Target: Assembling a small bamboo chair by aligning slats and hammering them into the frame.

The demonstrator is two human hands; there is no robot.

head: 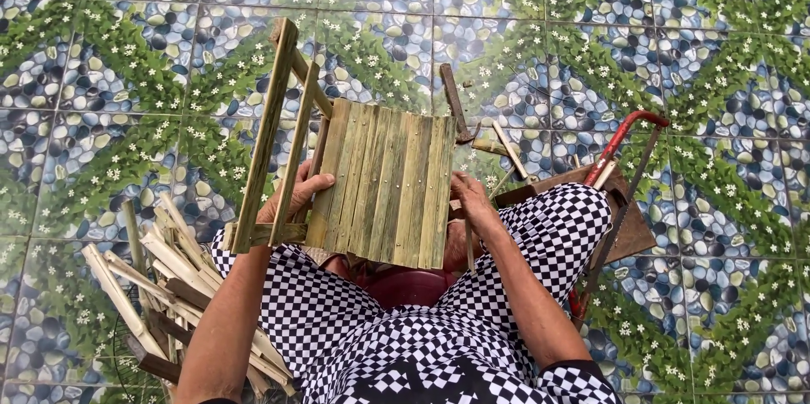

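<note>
1. Nearest the camera were the person's knees in black-and-white checked cloth (405, 345), with something dark red (409, 286) showing between them.
2. A heap of cut bamboo strips (169, 286) lay on the floor by the left knee.
3. The left hand (297, 193) was closed on the frame of a small bamboo stool (384, 185), fingers wrapped over a bar where the slatted seat met the legs, thumb on the slats.
4. The right hand (471, 202) was at the seat's right edge, fingers curled and touching it; whether it truly gripped the edge or pinched something small could not be told.
5. The two hands were apart, one on each side of the seat.
6. The stool was held tilted over the lap, above the knees, seat facing up toward the camera, its legs (274, 134) sticking out to the left and away.
7. A saw with a red frame (616, 193) leaned at the right knee, resting on a wooden block (629, 231).
8. Farther out, a dark-handled tool (456, 105) and a few short bamboo pieces (509, 151) lay on the floor just beyond the seat.
9. The floor was tile (675, 50) printed with pebbles, leaves and white flowers.
</note>
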